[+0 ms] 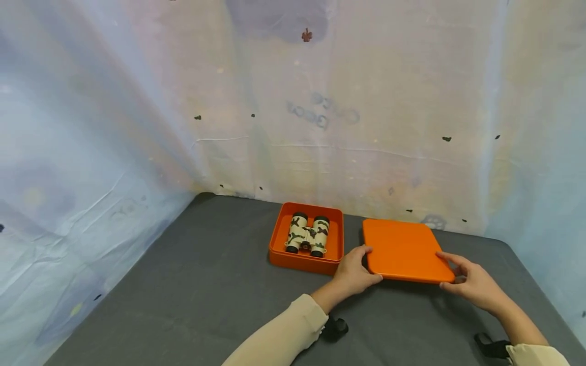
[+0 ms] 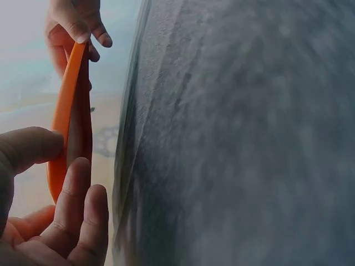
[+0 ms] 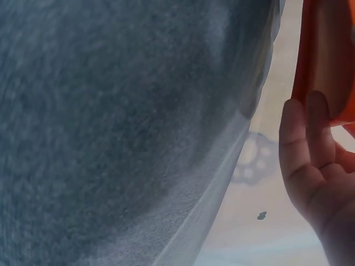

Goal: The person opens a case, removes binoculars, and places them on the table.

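A pale cloth backdrop (image 1: 389, 76) fills the upper part of the frame and the left side, creased and softly mottled in lilac, cream and blue, with small dark marks. Below it spreads the counter (image 1: 183, 284), matte dark grey, finely grained in the wrist views and rounded at its far right corner. Cream sleeves (image 1: 284, 330) come in from the bottom edge. Right of centre is the orange lid (image 1: 407, 249), a smooth, slightly glossy square with rounded corners, probably plastic, its hollow underside showing in the wrist views. Just left of it sits the deeper orange box (image 1: 302, 263), a shallow tray with upright walls and an open top. As things stand, the box is filled and uncovered: the lid is off, neither set down nor fitted on. The left hand (image 1: 356, 272) pinches the lid's near left corner, thumb and fingers parted only by its rim; the right hand (image 1: 473, 282) grips the right edge likewise. Smallest, inside the box at mid-frame, lie the binoculars (image 1: 309, 235), two cream tubes with green-brown camouflage patches and black ends, joined by a short bridge
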A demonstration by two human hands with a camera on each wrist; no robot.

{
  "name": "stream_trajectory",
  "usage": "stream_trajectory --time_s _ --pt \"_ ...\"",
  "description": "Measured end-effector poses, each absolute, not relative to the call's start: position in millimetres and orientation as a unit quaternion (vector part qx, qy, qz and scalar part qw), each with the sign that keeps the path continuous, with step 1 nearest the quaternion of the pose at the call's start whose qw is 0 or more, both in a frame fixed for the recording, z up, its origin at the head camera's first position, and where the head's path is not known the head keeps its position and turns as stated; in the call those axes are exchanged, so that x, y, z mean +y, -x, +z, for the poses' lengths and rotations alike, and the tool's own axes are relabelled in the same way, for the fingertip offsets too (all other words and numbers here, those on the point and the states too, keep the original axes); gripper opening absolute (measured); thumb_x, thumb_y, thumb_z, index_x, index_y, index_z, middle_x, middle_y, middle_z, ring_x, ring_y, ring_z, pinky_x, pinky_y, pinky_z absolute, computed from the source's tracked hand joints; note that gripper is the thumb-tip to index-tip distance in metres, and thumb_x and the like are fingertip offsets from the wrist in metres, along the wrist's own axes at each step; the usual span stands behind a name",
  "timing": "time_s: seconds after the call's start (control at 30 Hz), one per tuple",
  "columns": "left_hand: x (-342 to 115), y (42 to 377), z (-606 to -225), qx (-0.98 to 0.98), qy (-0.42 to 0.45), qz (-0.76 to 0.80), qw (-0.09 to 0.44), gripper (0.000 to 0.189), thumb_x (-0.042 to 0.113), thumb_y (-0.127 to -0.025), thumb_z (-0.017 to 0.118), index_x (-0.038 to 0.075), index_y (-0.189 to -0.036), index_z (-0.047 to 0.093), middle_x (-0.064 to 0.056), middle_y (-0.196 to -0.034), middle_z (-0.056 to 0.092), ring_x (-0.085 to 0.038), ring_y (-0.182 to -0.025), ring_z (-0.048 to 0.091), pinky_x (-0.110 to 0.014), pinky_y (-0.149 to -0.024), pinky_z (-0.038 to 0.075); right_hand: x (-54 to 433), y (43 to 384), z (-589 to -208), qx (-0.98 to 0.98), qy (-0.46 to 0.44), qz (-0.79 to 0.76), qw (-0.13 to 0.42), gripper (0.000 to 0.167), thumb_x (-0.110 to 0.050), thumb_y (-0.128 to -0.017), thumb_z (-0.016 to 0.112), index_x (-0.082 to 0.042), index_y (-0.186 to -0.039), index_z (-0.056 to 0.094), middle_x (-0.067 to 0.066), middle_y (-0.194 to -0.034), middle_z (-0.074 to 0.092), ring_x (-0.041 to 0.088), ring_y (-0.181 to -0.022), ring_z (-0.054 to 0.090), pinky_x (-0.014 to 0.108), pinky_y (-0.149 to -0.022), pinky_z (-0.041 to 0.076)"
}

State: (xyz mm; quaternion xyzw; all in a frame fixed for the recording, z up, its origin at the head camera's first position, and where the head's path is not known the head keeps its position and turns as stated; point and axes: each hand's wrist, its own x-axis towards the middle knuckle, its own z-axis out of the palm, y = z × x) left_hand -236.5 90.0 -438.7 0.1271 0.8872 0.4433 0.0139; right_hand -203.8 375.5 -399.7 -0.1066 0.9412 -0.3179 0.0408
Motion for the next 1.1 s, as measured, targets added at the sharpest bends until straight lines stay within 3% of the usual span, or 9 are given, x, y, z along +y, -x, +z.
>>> stream_trajectory --time_s 0.03,0.6,1.1 --pt "91.6 236.4 -439.5 0.89 -0.125 0.439 0.012 0.066 0.029 -0.074 0.083 0.023 -0.133 0.056 0.005 -0.136 0.056 -0.011 -0.123 0.053 -0.028 -0.101 0.045 376.6 203.8 -399.4 0.943 0.102 -0.312 0.045 0.076 -0.022 -0.084 0.075 0.0 -0.146 0.037 0.022 -0.112 0.061 0.004 -0.079 0.063 0.026 -0.061 0.052" --pt "97.1 237.1 -441.5 0.883 -0.088 0.459 0.048 0.064 0.031 -0.07 0.086 0.026 -0.128 0.059 0.007 -0.131 0.058 -0.015 -0.122 0.054 -0.032 -0.101 0.045 387.0 205.8 -403.9 0.945 0.102 -0.298 0.087 0.074 -0.025 -0.085 0.073 0.003 -0.144 0.038 0.024 -0.119 0.062 0.0 -0.079 0.057 0.025 -0.058 0.043" --pt "100.1 238.6 -440.3 0.885 -0.08 0.456 0.053 0.06 0.028 -0.072 0.085 0.023 -0.127 0.06 0.005 -0.13 0.059 -0.015 -0.121 0.054 -0.031 -0.101 0.045 388.4 206.6 -408.9 0.941 0.099 -0.309 0.096 0.074 -0.027 -0.083 0.075 0.004 -0.142 0.042 0.011 -0.106 0.066 0.002 -0.074 0.053 0.025 -0.056 0.039"
